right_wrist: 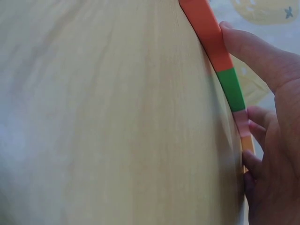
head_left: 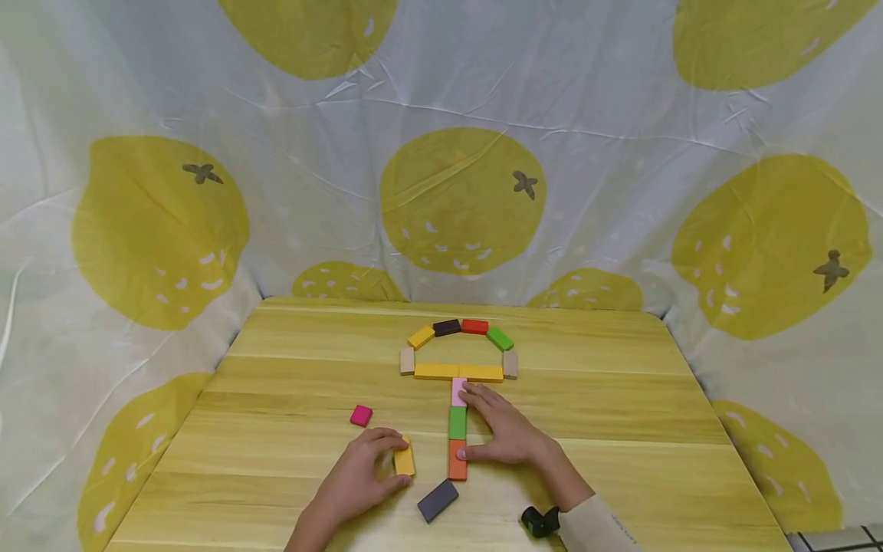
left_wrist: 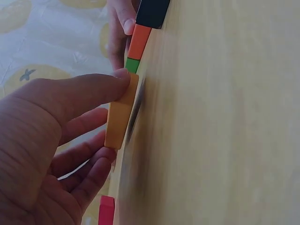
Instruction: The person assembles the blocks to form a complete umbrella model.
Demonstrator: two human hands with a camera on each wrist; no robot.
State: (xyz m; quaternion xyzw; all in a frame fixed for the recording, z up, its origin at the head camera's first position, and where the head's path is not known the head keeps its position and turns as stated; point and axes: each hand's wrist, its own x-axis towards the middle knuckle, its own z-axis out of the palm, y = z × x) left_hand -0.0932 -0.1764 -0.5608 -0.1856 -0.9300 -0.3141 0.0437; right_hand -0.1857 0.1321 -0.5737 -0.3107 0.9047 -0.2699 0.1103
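My left hand (head_left: 359, 471) pinches a yellow block (head_left: 404, 458) between thumb and fingers, close over the table; a dark shadow lies beside the block in the left wrist view. My right hand (head_left: 507, 429) lies along a straight column of blocks, its fingers extended. Its fingertips touch the pink block (head_left: 458, 392) and its thumb touches the orange block (head_left: 457, 460). Between these two sits a green block (head_left: 457, 423). A dark grey block (head_left: 438, 501) lies slanted just below the column, and a magenta block (head_left: 361, 415) lies beyond my left hand.
Above the column, two yellow blocks (head_left: 436, 371) lie end to end as a bar. An arch rises from it: wooden blocks (head_left: 407, 361) at both ends, then yellow, black (head_left: 447, 327), red and green ones. A lemon-print cloth (head_left: 462, 100) hangs behind the table (head_left: 621, 414).
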